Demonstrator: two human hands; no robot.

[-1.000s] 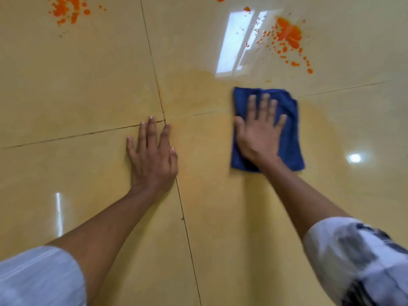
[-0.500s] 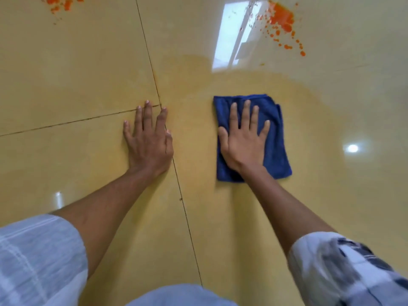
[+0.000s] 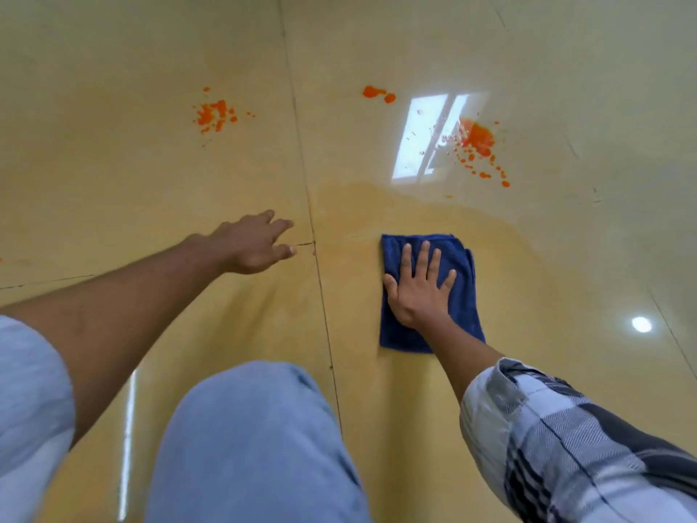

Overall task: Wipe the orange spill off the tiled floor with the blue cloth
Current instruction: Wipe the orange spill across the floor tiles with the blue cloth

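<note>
A folded blue cloth (image 3: 462, 296) lies flat on the glossy yellow tiled floor (image 3: 113, 183). My right hand (image 3: 418, 292) presses down on it with straight, spread fingers. Raised just above the floor at the tile joint, my left hand (image 3: 254, 245) has loosely extended fingers and holds nothing. Orange spill patches sit farther away: one splatter (image 3: 215, 115) at the upper left, two drops (image 3: 377, 94) at the upper middle, and a bigger splatter (image 3: 477, 139) at the upper right. A faint orange smear (image 3: 377, 205) surrounds the cloth.
My knee in light blue trousers (image 3: 256, 439) fills the lower middle. Dark grout lines (image 3: 320, 281) cross beside my left hand. A window reflection (image 3: 426, 137) and a lamp glare (image 3: 641, 324) shine on the tiles.
The view has pulled back and more spill shows. My left hand has lifted off the floor and reached forward. My right hand has drawn the cloth back toward me.
</note>
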